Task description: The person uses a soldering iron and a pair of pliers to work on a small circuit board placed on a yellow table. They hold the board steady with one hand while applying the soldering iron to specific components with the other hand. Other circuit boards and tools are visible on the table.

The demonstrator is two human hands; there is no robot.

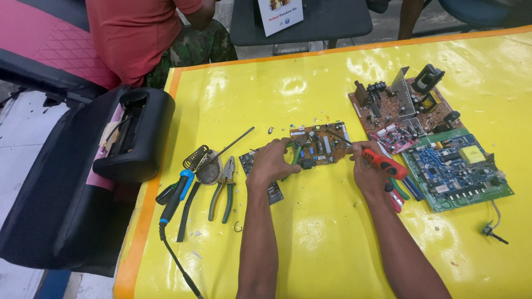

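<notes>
A small brown circuit board [324, 143] lies in the middle of the yellow table [332, 243]. My left hand [271, 161] rests at the board's left edge and grips a green-handled tool [293, 160] whose tip meets the board. My right hand [368, 166] is shut on a red-handled screwdriver [384, 163], its thin shaft angled up-left onto the board's top right part.
A larger brown board [402, 113] and a green board [457, 171] lie to the right. Left of my hands are a dark small board [249, 163], pliers [224, 191], a blue-handled soldering iron [177, 194] and its coil stand [202, 163]. A person in red sits beyond the table's far-left corner.
</notes>
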